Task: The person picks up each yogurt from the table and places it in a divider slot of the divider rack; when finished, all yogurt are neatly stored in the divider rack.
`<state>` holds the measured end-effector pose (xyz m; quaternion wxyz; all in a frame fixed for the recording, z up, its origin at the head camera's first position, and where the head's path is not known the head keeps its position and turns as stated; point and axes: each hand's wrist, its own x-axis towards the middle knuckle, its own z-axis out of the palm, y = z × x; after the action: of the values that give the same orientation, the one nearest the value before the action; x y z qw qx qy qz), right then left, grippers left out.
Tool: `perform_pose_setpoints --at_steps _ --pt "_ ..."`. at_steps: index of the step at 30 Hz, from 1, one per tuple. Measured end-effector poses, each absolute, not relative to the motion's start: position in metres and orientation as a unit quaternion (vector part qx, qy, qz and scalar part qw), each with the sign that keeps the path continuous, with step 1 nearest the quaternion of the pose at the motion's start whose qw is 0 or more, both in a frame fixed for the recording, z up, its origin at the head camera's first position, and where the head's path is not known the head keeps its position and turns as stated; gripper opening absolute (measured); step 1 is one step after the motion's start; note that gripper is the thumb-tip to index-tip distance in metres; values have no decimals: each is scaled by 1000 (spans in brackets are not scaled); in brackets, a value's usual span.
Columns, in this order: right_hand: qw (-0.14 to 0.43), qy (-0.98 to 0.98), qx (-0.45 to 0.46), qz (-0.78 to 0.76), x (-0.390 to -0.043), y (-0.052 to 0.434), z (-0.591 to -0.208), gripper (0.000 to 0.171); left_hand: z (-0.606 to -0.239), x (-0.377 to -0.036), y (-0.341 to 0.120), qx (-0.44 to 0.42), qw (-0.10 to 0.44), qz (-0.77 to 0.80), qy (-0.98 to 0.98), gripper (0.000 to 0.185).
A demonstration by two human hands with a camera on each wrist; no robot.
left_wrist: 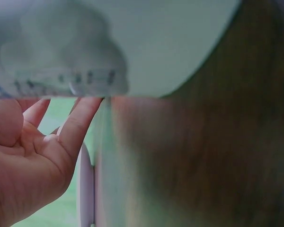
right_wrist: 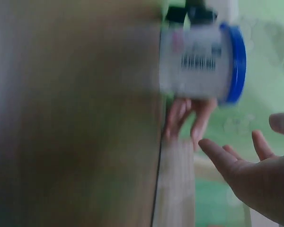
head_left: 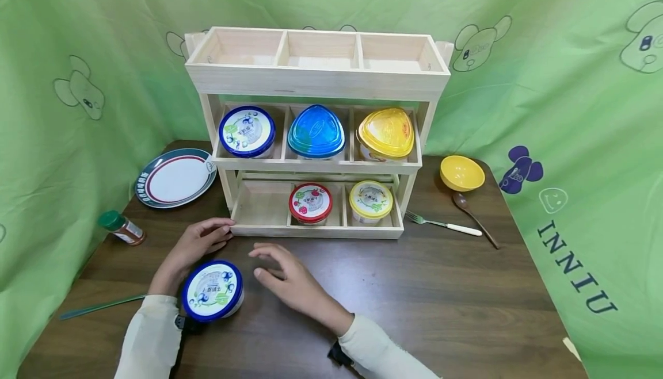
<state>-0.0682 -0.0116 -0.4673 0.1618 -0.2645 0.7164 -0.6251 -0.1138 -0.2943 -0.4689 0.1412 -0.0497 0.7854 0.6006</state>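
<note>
Hands lie on the dark wooden surface [head_left: 414, 287] in front of a three-tier wooden rack [head_left: 316, 80]. Left hand [head_left: 194, 247] rests flat with relaxed fingers, its fingertips touching the rack's bottom front edge, its grip apart and holding nothing. Right hand [head_left: 290, 281] hovers just right of a blue-lidded tub [head_left: 212, 291], fingers spread and loosely bent, grip apart, not touching the tub. That tub stands upright on the surface between the two forearms, close to the left wrist. On the rack's middle shelf sit another blue-rimmed tub [head_left: 247, 131], a blue triangular container [head_left: 316, 131] and a yellow triangular container [head_left: 385, 133]; the bottom shelf holds a red-lidded cup [head_left: 310, 202] and a yellow-lidded cup [head_left: 370, 199].
</note>
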Motion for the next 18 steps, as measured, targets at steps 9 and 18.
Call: perform_pose_setpoints --at_steps 9,18 --pt "199 703 -283 -621 -55 -39 -471 30 -469 -115 -296 -49 144 603 783 39" --pt "215 723 -318 -574 -51 -55 -475 30 -472 -114 -297 -42 140 612 777 37"
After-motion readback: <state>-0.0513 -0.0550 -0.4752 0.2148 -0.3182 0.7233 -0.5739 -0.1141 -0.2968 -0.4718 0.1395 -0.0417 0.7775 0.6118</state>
